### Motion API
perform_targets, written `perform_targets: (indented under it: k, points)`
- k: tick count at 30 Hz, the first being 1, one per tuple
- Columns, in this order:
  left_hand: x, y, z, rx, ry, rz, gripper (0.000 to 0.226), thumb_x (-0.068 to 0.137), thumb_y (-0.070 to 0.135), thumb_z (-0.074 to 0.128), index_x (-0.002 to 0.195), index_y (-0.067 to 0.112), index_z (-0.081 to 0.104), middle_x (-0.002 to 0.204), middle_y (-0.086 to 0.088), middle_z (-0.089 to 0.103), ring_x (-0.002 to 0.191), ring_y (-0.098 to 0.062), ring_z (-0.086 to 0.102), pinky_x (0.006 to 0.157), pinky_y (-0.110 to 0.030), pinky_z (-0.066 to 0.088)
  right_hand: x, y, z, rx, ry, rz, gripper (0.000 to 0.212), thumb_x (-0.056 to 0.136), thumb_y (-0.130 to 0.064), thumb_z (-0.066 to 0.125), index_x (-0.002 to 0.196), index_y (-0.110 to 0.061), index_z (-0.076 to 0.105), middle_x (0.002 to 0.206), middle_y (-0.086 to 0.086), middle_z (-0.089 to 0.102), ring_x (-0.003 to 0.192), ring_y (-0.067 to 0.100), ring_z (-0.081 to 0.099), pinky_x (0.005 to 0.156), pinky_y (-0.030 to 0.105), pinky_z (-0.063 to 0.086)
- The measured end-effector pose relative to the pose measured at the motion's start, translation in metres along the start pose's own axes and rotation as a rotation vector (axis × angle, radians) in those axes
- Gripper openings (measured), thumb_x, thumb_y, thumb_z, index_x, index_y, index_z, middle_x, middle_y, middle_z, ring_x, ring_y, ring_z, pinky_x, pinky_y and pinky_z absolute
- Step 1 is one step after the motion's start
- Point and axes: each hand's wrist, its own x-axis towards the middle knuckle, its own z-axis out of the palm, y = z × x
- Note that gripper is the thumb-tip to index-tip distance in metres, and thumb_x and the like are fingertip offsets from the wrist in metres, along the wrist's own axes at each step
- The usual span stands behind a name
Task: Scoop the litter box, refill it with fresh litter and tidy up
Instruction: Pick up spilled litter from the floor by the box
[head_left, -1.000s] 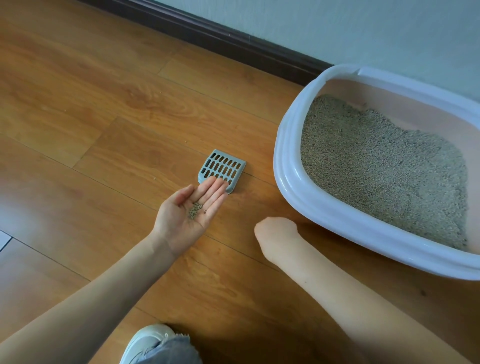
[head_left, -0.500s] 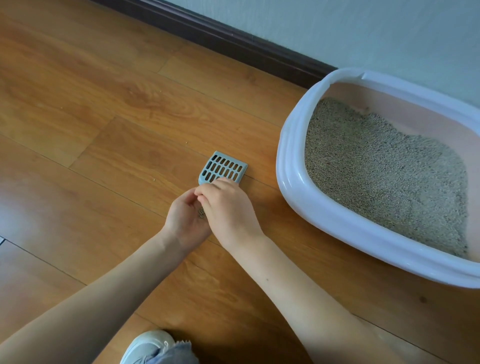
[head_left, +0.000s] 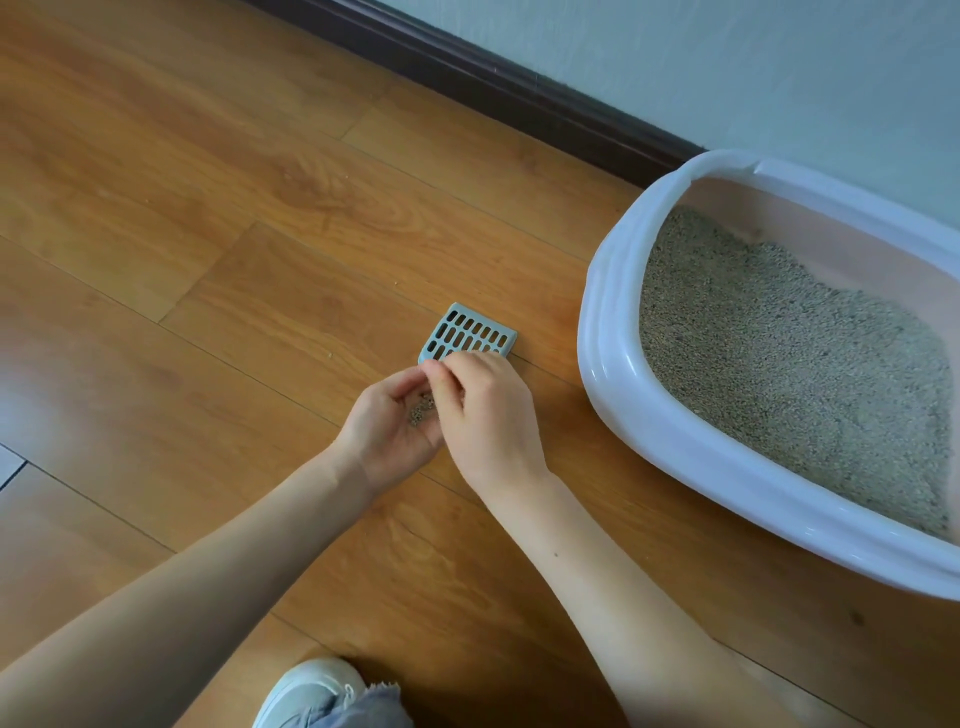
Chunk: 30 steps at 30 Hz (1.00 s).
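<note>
grey litter grains (head_left: 422, 410) cupped in upturned left hand (head_left: 387, 434); right hand (head_left: 485, 415) over it, grip pressed together, fingertips curled, whether pinching a grain cannot tell. tidy-up step in hand, judged. slotted scoop (head_left: 467, 335) on floor (head_left: 208, 260) at 12 o'clock of hands; litter box (head_left: 613, 332) at 3 o'clock. stray grains at 10 o'clock. next: carry handful level to box, tip in.

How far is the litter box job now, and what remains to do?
Done, it seems: the litter box holds grey litter, banked unevenly. In hand: the left hand cups a few stray grains while the right hand works its fingertips over that palm. Left: some specks remain on the floor, and the scoop lies there, not yet put away.
</note>
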Motion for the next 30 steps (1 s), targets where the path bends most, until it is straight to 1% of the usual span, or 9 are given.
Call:
perform_targets:
  k: [4,7,10,13,16,20,23,27,30]
  points:
    - [0.001,0.006,0.002,0.050,0.001,0.042,0.035,0.088,0.010,0.046,0.109,-0.010,0.066,0.117,-0.022,0.063,0.104,-0.031,0.066,0.080,-0.039,0.058,0.000,0.002,-0.007,0.142,0.108,0.075,0.023,0.101,-0.020,0.045,0.084,-0.015,0.060,0.083,-0.006,0.063,0.082,0.009,0.059,0.071,0.024,0.052]
    - [0.001,0.019,-0.003,0.071,0.014,0.095,0.055,0.100,0.032,0.032,0.104,-0.009,0.069,0.119,-0.025,0.063,0.111,-0.034,0.063,0.095,-0.044,0.049,0.001,0.003,-0.008,0.298,0.126,0.338,0.017,0.102,-0.016,0.039,0.093,-0.013,0.052,0.092,0.004,0.064,0.084,0.010,0.061,0.067,0.015,0.050]
    - [0.002,0.032,-0.012,0.031,0.031,0.138,0.061,0.103,0.033,0.025,0.103,-0.010,0.069,0.123,-0.026,0.061,0.112,-0.035,0.062,0.098,-0.045,0.046,0.001,0.006,0.001,0.263,-0.081,0.599,0.012,0.100,-0.015,0.044,0.111,-0.013,0.044,0.125,0.010,0.058,0.111,0.017,0.061,0.070,0.012,0.052]
    - [0.001,0.042,-0.021,-0.019,0.011,0.180,0.052,0.102,0.023,0.030,0.101,-0.010,0.070,0.122,-0.025,0.062,0.110,-0.035,0.063,0.094,-0.044,0.050,0.000,0.003,0.020,-0.144,-0.287,0.586,0.037,0.100,-0.038,0.040,0.115,-0.007,0.055,0.112,0.009,0.065,0.095,0.018,0.066,0.066,0.022,0.055]
    - [-0.002,0.051,-0.022,0.000,-0.037,0.204,0.034,0.088,0.014,0.050,0.101,-0.010,0.070,0.124,-0.022,0.062,0.110,-0.034,0.063,0.093,-0.043,0.051,0.005,-0.005,0.038,-0.322,-0.327,0.614,0.052,0.096,-0.053,0.042,0.108,-0.006,0.059,0.097,0.008,0.067,0.084,0.021,0.066,0.062,0.029,0.053]
    - [-0.005,0.054,-0.022,0.005,-0.106,0.213,0.047,0.059,0.010,0.069,0.103,-0.009,0.070,0.123,-0.021,0.062,0.111,-0.033,0.063,0.090,-0.043,0.053,0.011,-0.010,0.047,-0.367,-0.340,0.603,0.036,0.097,-0.039,0.049,0.109,-0.006,0.057,0.100,0.009,0.065,0.089,0.023,0.064,0.065,0.031,0.050]
    - [-0.005,0.054,-0.021,0.014,-0.101,0.218,0.047,0.059,0.011,0.069,0.102,-0.008,0.071,0.122,-0.020,0.063,0.110,-0.032,0.063,0.089,-0.043,0.054,0.008,-0.008,0.043,-0.337,-0.306,0.598,0.025,0.097,-0.028,0.050,0.104,-0.006,0.058,0.097,0.009,0.065,0.086,0.023,0.065,0.067,0.032,0.054]
    - [-0.004,0.053,-0.013,-0.010,-0.099,0.229,0.044,0.062,0.010,0.066,0.102,-0.008,0.070,0.122,-0.020,0.063,0.110,-0.032,0.064,0.091,-0.043,0.052,0.001,0.003,0.034,-0.374,-0.267,0.524,0.023,0.093,-0.031,0.055,0.095,-0.009,0.059,0.087,0.006,0.067,0.077,0.021,0.065,0.061,0.028,0.051]
    - [-0.004,0.048,-0.002,-0.038,-0.077,0.219,0.035,0.076,0.012,0.056,0.099,-0.008,0.071,0.118,-0.021,0.065,0.105,-0.033,0.066,0.090,-0.043,0.053,0.002,0.015,0.021,-0.408,-0.257,0.428,0.027,0.093,-0.034,0.055,0.101,-0.009,0.060,0.090,0.005,0.067,0.078,0.019,0.066,0.067,0.028,0.056]
